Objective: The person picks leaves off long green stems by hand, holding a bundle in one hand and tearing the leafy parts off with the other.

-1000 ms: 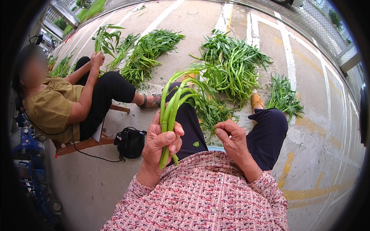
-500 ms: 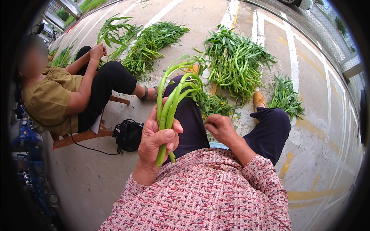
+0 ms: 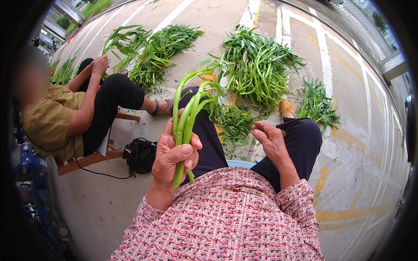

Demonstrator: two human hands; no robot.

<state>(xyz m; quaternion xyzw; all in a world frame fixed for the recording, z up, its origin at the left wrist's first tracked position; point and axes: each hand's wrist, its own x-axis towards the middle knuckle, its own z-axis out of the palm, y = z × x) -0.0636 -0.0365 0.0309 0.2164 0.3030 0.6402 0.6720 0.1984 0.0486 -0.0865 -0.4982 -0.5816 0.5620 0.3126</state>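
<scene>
My left hand (image 3: 174, 158) is closed round a small bunch of water spinach (image 3: 186, 118), thumb across the thick green stems. The stems stand upright, and their leafy tops arch over to the right. My right hand (image 3: 271, 140) is off to the right, above my thigh, with fingers loosely extended and nothing visible in them. Just beyond it, a low heap of leafy scraps (image 3: 235, 124) lies on the ground between my feet. A large pile of water spinach (image 3: 257, 71) spreads farther out, and a smaller bunch (image 3: 317, 102) lies beyond my right knee.
At left a person (image 3: 56, 108) sits on a wooden chair (image 3: 93, 163), holding greens in both hands. More greens (image 3: 159, 52) lie in front of them. A black bag (image 3: 140, 155) with a cord stands beside the chair. Blue machinery (image 3: 32, 174) is at the far left.
My right hand has moved right, away from the bunch, and its fingers have loosened. My left hand still holds the water spinach. The whole view has shifted slightly.
</scene>
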